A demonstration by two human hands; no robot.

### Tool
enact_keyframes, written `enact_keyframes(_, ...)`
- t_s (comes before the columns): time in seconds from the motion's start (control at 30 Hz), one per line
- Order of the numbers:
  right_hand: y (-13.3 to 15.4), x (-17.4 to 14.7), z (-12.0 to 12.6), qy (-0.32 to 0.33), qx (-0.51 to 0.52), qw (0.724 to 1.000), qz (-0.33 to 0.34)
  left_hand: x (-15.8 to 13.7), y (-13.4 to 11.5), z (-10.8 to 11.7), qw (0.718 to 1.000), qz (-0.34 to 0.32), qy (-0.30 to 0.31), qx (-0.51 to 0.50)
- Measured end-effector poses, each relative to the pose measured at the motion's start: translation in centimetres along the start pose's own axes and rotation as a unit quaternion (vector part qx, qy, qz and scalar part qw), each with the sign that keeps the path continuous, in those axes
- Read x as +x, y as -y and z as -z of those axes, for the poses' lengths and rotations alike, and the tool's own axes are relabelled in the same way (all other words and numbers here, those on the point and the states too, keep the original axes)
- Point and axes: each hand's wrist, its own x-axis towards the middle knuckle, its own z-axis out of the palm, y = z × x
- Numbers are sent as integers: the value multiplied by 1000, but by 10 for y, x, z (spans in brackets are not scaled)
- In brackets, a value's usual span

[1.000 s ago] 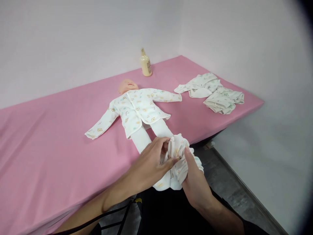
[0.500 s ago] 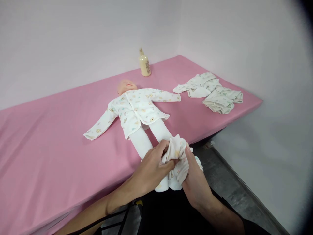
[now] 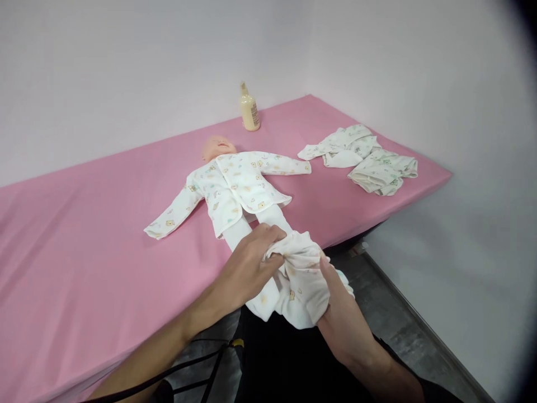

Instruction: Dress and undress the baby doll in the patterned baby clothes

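Observation:
Crumpled white baby pants (image 3: 300, 296) with a small bear print are held between both hands, at the near edge of the bed. My left hand (image 3: 255, 260) pinches a gathered fold on their left side. On the right side, my right hand (image 3: 342, 310) grips the cloth with its thumb on top and its fingers hidden beneath. Just beyond lies a baby doll (image 3: 218, 146) on its back, in a printed white jacket (image 3: 241, 187) with both sleeves spread. White legs come out below the jacket and pass partly behind my left hand and the pants.
The bed has a pink sheet (image 3: 104, 235). A cream pump bottle (image 3: 250, 112) stands near the back wall. More printed baby clothes (image 3: 364, 157) lie heaped at the right end. Grey floor (image 3: 390, 319) and a wall border the bed on the right.
My left hand has shifted left and slightly up, drawing the pants' cloth wider. More of their printed front shows between the hands. My right hand has barely moved.

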Motion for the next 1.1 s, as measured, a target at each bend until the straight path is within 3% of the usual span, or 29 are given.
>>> enact_keyframes(0.1,-4,-3,8,14,-1,999,-33,4,6,3,998,-36,-35,45)
enact_keyframes(0.27,-7,-16,35,61,-101,993,-2,12,19,11,994,-23,-71,81)
enact_keyframes(0.43,20,-26,66,136,-278,951,-16,16,25,21,993,39,-83,73)
enact_keyframes(0.5,37,-19,77,110,-370,922,29,15,24,23,993,46,-75,76)
enact_keyframes(0.57,51,-3,83,40,-435,893,105,12,21,24,994,47,-66,79)
enact_keyframes(0.67,67,34,76,-16,-483,853,195,3,16,25,995,54,-51,67)
enact_keyframes(0.77,78,75,56,99,-562,799,190,-12,16,27,995,75,-49,46)
enact_keyframes(0.87,87,106,39,263,-632,717,133,-33,24,32,992,118,-32,16)
enact_keyframes(0.93,90,119,33,333,-655,672,93,-51,36,36,990,140,-6,-8)
enact_keyframes(1.0,90,129,32,363,-662,652,68,-68,50,41,987,151,25,-40)
enact_keyframes(1.1,87,138,31,371,-667,644,61,-86,67,45,978,167,74,-97)
